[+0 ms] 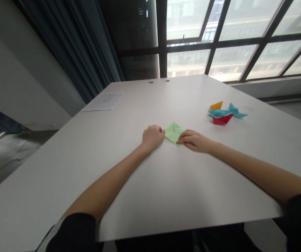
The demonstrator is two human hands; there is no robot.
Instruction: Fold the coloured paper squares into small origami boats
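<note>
A light green sheet of folding paper [173, 132], with crease lines across it, lies on the white table between my hands. My left hand [152, 135] is closed at the paper's left corner, its fingers curled and the thumb side against the edge. From the right, my right hand [194, 140] reaches over the paper's lower right edge, with fingertips pressed down on it and the fingers close together. Part of the paper's right side is hidden under those fingers.
Several folded paper boats stand to the right: a yellow one [216, 105], blue ones [220, 113] and a red one [222, 119]. A printed sheet [103, 102] lies at the table's left edge. Beyond the white table [150, 196] are a blue curtain [84, 45] and windows.
</note>
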